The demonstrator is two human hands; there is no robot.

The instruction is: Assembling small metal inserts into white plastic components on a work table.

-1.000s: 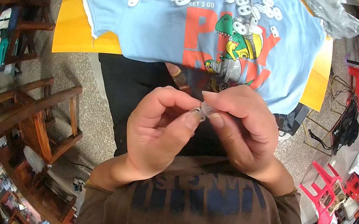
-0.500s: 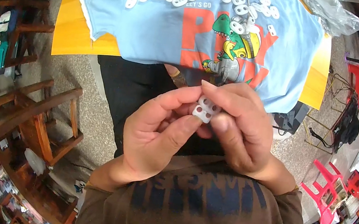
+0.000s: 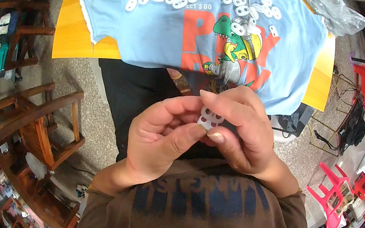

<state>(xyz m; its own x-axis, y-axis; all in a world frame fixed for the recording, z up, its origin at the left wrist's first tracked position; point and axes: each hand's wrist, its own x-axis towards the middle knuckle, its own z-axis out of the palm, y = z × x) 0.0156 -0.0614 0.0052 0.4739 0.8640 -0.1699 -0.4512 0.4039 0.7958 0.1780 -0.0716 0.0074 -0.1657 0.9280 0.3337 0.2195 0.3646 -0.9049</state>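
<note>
Turned from nearly edge-on one second earlier, two small white plastic pieces are now shown with their holes facing upward; over the last half second, the right thumb has been shifted down and toward the left one. Both pieces are held up between the hands, in front of the chest and apart from the table, one piece set against the other. By the left hand, they are pinched at their lower left edge, with thumb and forefinger nearly closed on them. By the right hand, the upper right edge is overlapped with a bent forefinger, while the thumb tip is placed just beside the lower edge; a small gap is left between these two digits, and whether the pieces are gripped there or only touched cannot be told. On the yellow table a light blue T-shirt, printed with a green dinosaur, is spread out. Across its upper part many similar white rings are scattered and heaped. Beyond the shirt's right shoulder, a clear plastic bag is seen crumpled.
</note>
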